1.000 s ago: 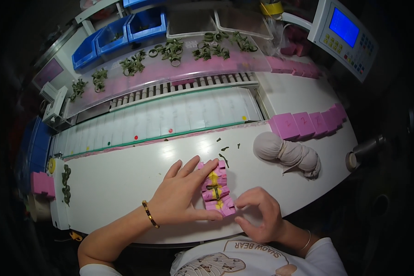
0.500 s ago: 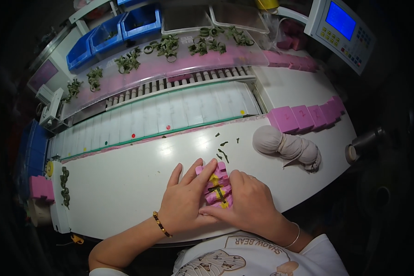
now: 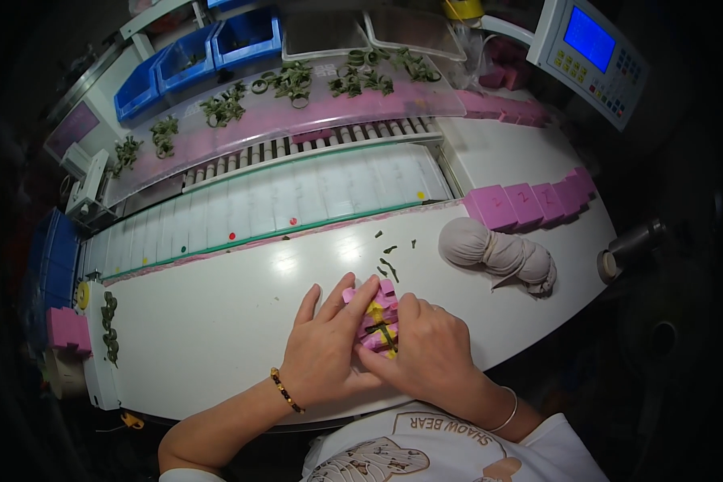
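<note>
Between my two hands, on the white table, lies a small pink block (image 3: 382, 308) with notched edges and yellow patches. A dark green strip-like piece (image 3: 386, 334) lies along its middle. My left hand (image 3: 321, 353) presses its left side, index finger along the far edge, other fingers spread on the table. From the right, my right hand (image 3: 432, 347) grips it with bent fingers, the thumb at its near end. The fingers hide part of the block. Just beyond it are several small green scraps (image 3: 389, 268).
Right of my hands lies a wrapped pale cloth bundle (image 3: 498, 255), with pink blocks (image 3: 492, 207) in a row behind it. Farther back are a white panelled strip (image 3: 257, 210), clumps of curled green pieces (image 3: 225, 104), blue bins (image 3: 186, 63) and a control panel (image 3: 590, 60).
My right thumb has moved up and inward over the block's near end, covering more of it. My left hand stays nearly in place. The whole view has shifted slightly.
</note>
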`<state>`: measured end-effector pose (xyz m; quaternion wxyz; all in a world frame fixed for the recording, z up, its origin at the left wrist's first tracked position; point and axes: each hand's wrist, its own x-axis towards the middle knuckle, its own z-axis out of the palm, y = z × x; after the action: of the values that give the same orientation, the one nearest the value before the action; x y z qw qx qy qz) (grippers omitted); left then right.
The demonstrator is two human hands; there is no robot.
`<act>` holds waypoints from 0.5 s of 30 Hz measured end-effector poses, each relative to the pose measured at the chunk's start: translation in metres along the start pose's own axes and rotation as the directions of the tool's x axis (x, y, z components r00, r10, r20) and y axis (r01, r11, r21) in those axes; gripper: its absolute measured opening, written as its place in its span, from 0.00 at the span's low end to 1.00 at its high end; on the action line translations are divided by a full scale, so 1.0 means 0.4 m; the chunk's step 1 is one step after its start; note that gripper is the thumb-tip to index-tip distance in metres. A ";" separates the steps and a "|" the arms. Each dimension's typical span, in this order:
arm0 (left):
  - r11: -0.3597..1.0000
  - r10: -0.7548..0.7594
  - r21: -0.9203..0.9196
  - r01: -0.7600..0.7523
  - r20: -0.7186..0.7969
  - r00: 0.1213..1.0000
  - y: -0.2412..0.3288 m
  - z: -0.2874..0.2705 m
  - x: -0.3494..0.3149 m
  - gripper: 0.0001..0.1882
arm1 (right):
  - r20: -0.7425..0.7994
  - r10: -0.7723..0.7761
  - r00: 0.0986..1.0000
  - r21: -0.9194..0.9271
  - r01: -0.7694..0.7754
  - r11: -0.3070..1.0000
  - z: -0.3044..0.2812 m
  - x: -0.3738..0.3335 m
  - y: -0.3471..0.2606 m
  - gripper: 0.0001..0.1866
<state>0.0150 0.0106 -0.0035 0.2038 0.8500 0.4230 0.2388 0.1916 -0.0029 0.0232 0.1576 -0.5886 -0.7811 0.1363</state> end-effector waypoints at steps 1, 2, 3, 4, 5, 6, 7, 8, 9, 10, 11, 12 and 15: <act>1.000 -0.003 0.001 0.003 0.005 1.000 0.000 0.000 0.000 0.56 | -0.009 0.004 1.000 0.002 -0.004 1.000 0.002 -0.001 0.001 0.28; 1.000 -0.004 0.001 0.004 0.004 1.000 0.001 0.000 0.000 0.56 | -0.008 0.003 1.000 0.002 -0.003 1.000 0.004 -0.003 0.002 0.28; 1.000 0.002 0.004 -0.002 0.007 1.000 0.001 0.000 0.000 0.55 | -0.024 -0.002 1.000 0.012 0.002 1.000 0.005 -0.005 0.003 0.28; 1.000 0.007 0.008 -0.008 0.011 1.000 0.001 -0.001 0.001 0.55 | -0.040 -0.006 0.999 0.023 0.007 1.000 0.006 -0.005 0.006 0.27; 1.000 0.005 0.008 -0.005 0.011 1.000 0.000 -0.001 0.001 0.55 | -0.038 -0.008 0.999 0.024 0.009 1.000 0.009 -0.004 0.009 0.27; 1.000 0.012 -0.001 -0.012 0.008 1.000 0.001 -0.001 0.003 0.56 | -0.051 -0.007 0.999 0.042 0.009 0.999 0.009 -0.004 0.012 0.27; 1.000 0.019 -0.010 -0.019 0.006 1.000 0.002 0.000 0.004 0.56 | -0.063 -0.007 0.998 0.060 0.010 0.998 0.009 -0.005 0.016 0.27; 1.000 0.019 -0.012 -0.019 0.007 1.000 0.002 0.001 0.005 0.56 | -0.062 -0.005 0.998 0.059 0.008 0.998 0.008 -0.005 0.019 0.27; 1.000 0.019 -0.009 -0.018 0.012 1.000 0.001 0.002 0.004 0.56 | -0.068 -0.014 0.998 0.084 0.020 0.996 0.008 -0.002 0.023 0.27; 1.000 0.018 -0.005 -0.018 0.018 1.000 0.000 0.003 0.004 0.57 | -0.074 -0.023 0.997 0.108 0.031 0.994 0.008 0.000 0.026 0.28; 1.000 0.016 -0.004 -0.016 0.018 1.000 -0.001 0.002 0.003 0.57 | -0.073 -0.024 0.997 0.110 0.032 0.993 0.009 0.001 0.030 0.28; 1.000 0.024 -0.002 -0.024 0.016 1.000 -0.003 0.003 0.004 0.57 | -0.058 -0.024 0.998 0.129 0.032 0.991 0.009 0.003 0.035 0.28; 1.000 0.029 -0.005 -0.029 0.027 0.999 -0.005 0.001 0.008 0.58 | -0.035 -0.024 0.999 0.170 0.030 0.985 0.010 0.008 0.044 0.28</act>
<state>0.0157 0.0143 -0.0043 0.2079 0.8586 0.4075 0.2313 0.2046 0.0049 0.0130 0.2221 -0.5644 -0.7718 0.1910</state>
